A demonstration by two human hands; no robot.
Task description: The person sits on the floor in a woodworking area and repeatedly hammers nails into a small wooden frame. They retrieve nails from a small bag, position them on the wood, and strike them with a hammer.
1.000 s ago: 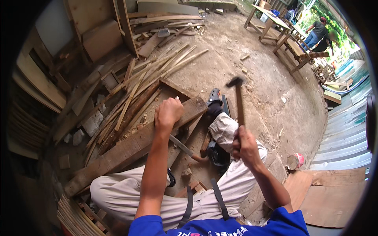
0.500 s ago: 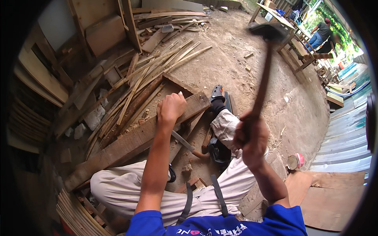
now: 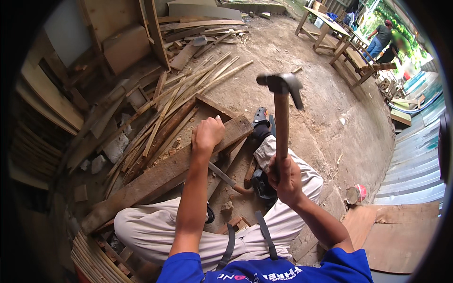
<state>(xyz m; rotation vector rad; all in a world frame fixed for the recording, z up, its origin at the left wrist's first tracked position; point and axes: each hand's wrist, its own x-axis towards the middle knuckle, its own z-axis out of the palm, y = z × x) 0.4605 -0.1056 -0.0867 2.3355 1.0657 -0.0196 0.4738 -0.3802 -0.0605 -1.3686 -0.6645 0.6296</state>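
My right hand is wrapped round the wooden handle of a claw hammer, held upright with its dark metal head raised above the floor. A thick, rough wooden board slants across in front of me, from beside my left knee up to near my right foot. My left hand is closed over the board's upper part, its fingers curled over the far edge and partly hidden. Under the board, between my legs, lies a tool with a flat metal blade and a wooden handle.
Thin wooden strips and scrap wood lie heaped at the left. Panels lean beyond them. A wooden table and two people are far right. Corrugated metal sheets, a red-and-white can and plywood are at the right.
The hammer has swung left and towards me, from the upper right, and my right hand has shifted left with it. My left hand stays on the board.
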